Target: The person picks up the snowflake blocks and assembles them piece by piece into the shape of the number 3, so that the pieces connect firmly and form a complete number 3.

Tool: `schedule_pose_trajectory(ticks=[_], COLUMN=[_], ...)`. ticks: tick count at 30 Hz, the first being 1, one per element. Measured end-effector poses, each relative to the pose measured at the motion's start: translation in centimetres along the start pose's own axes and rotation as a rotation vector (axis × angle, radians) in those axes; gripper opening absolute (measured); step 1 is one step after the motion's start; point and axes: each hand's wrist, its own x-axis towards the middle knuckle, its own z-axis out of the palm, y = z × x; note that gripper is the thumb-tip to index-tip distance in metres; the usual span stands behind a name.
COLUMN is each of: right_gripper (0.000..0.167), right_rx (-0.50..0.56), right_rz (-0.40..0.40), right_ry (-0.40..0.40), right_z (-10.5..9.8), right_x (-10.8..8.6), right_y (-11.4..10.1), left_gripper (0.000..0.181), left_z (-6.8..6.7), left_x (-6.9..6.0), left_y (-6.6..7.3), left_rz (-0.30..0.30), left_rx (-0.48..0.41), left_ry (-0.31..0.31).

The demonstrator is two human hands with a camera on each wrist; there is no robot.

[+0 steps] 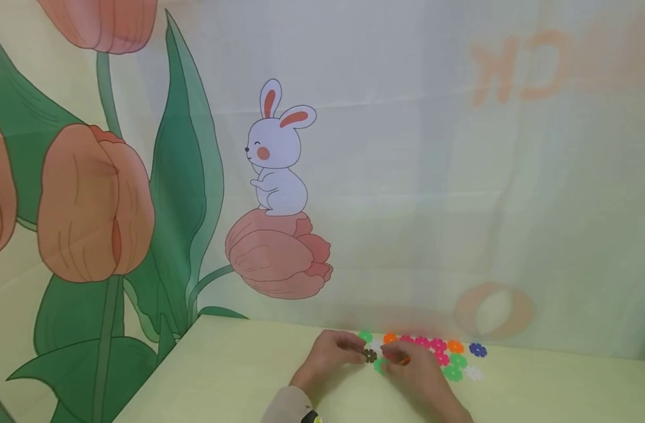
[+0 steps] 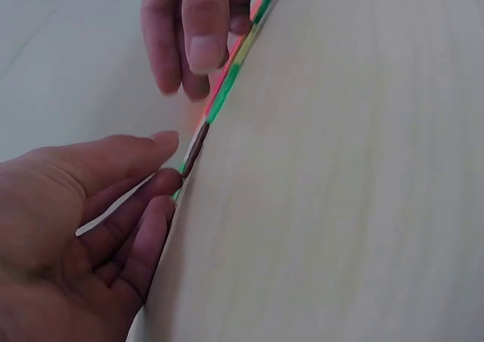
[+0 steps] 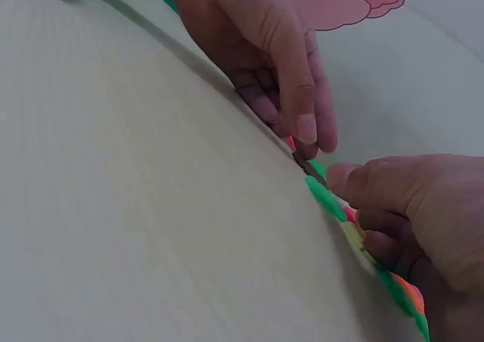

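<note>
Flat flower-shaped plastic discs with notched rims lie in a cluster on the table. A brown disc (image 1: 370,355) sits between my two hands. My left hand (image 1: 333,358) has its fingertips at that disc's left edge, thumb and fingers apart in the left wrist view. Over the cluster is my right hand (image 1: 415,373), fingers loosely bent and partly covering a green disc (image 1: 379,366) and an orange one. In the right wrist view, the right thumb (image 3: 344,179) is close to the brown disc (image 3: 310,168). Whether either hand touches a disc is hard to tell.
Right of my hands lie pink discs (image 1: 437,345), an orange disc (image 1: 456,346), green discs (image 1: 453,373), a white disc (image 1: 473,373) and a blue disc (image 1: 478,350). Behind the pale table (image 1: 222,376) hangs a curtain (image 1: 386,176) printed with tulips and a rabbit.
</note>
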Motion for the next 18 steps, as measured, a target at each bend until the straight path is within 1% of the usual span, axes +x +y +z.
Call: schedule_pose_trajectory(ticks=[5, 10, 14, 18], right_gripper=[0.027, 0.024, 0.025, 0.027], right_rx=[-0.013, -0.023, -0.038, -0.090], right_rz=[-0.031, -0.092, -0.122, -0.133], right_ry=[-0.013, -0.023, -0.032, -0.038], right_z=[-0.1, -0.3, -0.3, -0.3], right_x=[0.1, 0.1, 0.0, 0.1], right_y=[0.3, 0.3, 0.2, 0.2], left_gripper=[0.019, 0.019, 0.019, 0.019], left_z=[0.8, 1.1, 1.3, 1.4], left_x=[0.2, 0.1, 0.1, 0.1], left_y=[0.7, 1.3, 1.6, 1.9], left_rz=[0.026, 0.055, 0.048, 0.031], left_rx=[0.071, 0.134, 0.185, 0.228], left_ry=[0.014, 0.015, 0.008, 0.003])
